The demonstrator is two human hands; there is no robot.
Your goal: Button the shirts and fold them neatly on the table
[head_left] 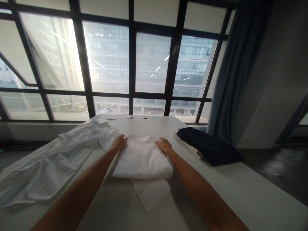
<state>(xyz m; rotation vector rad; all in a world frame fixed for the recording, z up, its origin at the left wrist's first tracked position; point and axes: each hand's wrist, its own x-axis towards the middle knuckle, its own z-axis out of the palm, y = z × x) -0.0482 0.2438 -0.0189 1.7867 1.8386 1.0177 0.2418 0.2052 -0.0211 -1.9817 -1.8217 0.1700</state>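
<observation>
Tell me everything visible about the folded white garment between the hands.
The folded white garment is a roughly rectangular bundle of soft-looking, slightly creased cloth with a rounded near edge. It lies flat on the white table, the left hand and right hand at its far corners. A pointed white flap juts from beneath its near edge.

Bare left forearm (89,175) and bare right forearm (192,179) stretched toward white table's (158,124) far edge; left hand (119,143), right hand (165,145) apart, nearly level, fingers (122,139) curled.
</observation>
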